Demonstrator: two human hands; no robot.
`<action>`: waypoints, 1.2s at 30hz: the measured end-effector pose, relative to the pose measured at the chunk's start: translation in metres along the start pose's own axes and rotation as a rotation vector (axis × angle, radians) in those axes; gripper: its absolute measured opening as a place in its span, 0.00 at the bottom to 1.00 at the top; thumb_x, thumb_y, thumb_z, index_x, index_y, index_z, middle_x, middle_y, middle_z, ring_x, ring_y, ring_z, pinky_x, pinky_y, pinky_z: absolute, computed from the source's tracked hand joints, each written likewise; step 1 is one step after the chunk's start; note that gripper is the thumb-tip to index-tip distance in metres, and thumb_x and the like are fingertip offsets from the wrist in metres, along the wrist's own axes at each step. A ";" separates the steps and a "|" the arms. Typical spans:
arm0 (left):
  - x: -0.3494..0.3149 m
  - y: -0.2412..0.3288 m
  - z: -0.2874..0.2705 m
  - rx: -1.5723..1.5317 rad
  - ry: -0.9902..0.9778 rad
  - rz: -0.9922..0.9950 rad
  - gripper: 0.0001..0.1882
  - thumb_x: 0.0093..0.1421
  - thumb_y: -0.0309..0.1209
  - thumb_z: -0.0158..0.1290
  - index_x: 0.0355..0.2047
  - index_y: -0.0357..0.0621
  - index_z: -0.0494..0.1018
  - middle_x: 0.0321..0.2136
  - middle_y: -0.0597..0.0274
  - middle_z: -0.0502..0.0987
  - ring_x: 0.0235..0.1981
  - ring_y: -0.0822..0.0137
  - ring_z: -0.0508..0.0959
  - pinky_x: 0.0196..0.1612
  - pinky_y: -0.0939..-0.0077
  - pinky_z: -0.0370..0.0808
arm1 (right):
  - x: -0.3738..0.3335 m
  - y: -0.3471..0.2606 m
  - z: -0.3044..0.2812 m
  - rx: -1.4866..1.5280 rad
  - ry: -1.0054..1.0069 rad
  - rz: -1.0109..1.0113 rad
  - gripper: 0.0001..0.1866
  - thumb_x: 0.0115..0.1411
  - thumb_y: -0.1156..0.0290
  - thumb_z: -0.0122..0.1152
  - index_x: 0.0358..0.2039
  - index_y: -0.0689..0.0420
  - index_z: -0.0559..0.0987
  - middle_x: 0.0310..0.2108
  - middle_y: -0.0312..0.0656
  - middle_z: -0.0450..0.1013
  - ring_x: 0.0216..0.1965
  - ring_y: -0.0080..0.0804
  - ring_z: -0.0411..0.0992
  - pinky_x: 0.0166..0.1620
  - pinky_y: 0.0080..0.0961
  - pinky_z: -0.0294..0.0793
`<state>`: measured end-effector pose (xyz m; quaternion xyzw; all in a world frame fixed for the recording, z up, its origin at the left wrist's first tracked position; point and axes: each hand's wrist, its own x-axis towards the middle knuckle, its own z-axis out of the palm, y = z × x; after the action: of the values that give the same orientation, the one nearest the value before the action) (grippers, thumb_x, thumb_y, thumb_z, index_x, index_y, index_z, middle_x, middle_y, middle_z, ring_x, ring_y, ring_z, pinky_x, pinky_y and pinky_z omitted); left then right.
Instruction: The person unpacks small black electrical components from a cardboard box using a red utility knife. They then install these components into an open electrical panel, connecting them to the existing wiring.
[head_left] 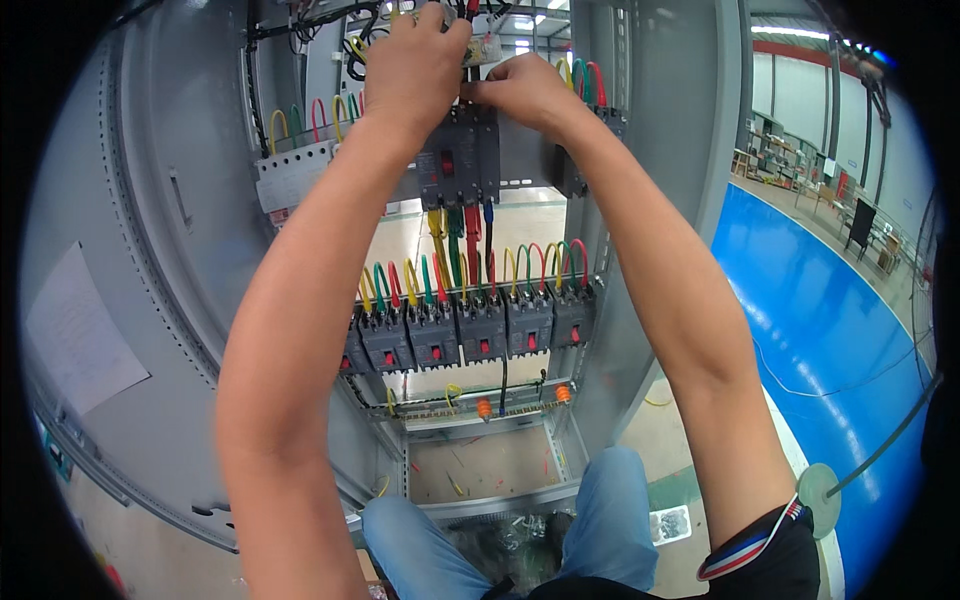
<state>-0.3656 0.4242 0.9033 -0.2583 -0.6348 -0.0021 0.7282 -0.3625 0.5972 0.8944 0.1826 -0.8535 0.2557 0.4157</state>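
Both my arms reach up into an open grey metal cabinet. My left hand (415,70) is closed, its fingers curled at the wires above a large dark-grey circuit breaker (452,165); what it grips is hidden. My right hand (525,92) is closed with thumb and forefinger pinched at the top of that breaker, beside a dark cable. What lies between those fingertips is too small to tell. Just behind the hands is a small clear and yellowish part (484,50). Thick yellow, green, red and blue cables (472,235) run down from the breaker.
Below is a row of smaller breakers (484,335) with red levers and looped coloured wires. A white breaker unit (295,178) sits at left. Orange insulators (484,408) stand on a lower rail. The grey cabinet door (80,210) is at left, blue flooring (800,290) at right.
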 end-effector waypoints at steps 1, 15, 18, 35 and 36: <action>-0.001 -0.003 0.001 0.019 -0.009 0.018 0.09 0.54 0.32 0.63 0.35 0.48 0.78 0.36 0.56 0.77 0.41 0.52 0.81 0.39 0.56 0.81 | 0.002 -0.001 -0.001 0.032 -0.041 0.042 0.26 0.52 0.46 0.74 0.28 0.62 0.87 0.24 0.49 0.80 0.29 0.43 0.80 0.39 0.37 0.78; -0.003 -0.005 0.001 -0.060 0.029 0.048 0.04 0.54 0.28 0.59 0.32 0.45 0.78 0.35 0.52 0.77 0.39 0.49 0.80 0.39 0.55 0.79 | -0.006 0.015 0.011 0.197 -0.020 -0.118 0.22 0.56 0.53 0.76 0.30 0.63 0.88 0.24 0.42 0.80 0.27 0.27 0.78 0.36 0.29 0.77; -0.005 -0.003 -0.004 -0.069 0.023 0.038 0.06 0.53 0.28 0.62 0.32 0.45 0.78 0.37 0.51 0.76 0.39 0.49 0.80 0.40 0.55 0.79 | -0.017 0.026 0.014 0.384 0.033 -0.072 0.22 0.54 0.51 0.76 0.32 0.60 0.88 0.25 0.46 0.81 0.27 0.35 0.79 0.39 0.33 0.79; 0.006 -0.010 -0.011 -0.008 -0.193 0.054 0.21 0.57 0.49 0.67 0.45 0.52 0.80 0.40 0.57 0.77 0.43 0.51 0.82 0.40 0.55 0.81 | -0.014 0.026 0.014 0.173 0.045 -0.071 0.22 0.48 0.52 0.81 0.36 0.56 0.90 0.31 0.45 0.84 0.33 0.40 0.82 0.43 0.32 0.80; 0.009 -0.011 -0.014 -0.014 -0.274 0.039 0.27 0.55 0.55 0.67 0.47 0.51 0.81 0.41 0.56 0.78 0.44 0.51 0.82 0.41 0.54 0.80 | -0.015 0.029 0.014 0.191 0.052 -0.063 0.23 0.47 0.51 0.81 0.36 0.56 0.90 0.31 0.45 0.84 0.34 0.39 0.82 0.43 0.32 0.80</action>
<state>-0.3549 0.4122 0.9148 -0.2737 -0.7231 0.0429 0.6327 -0.3777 0.6135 0.8667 0.2414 -0.8081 0.3274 0.4261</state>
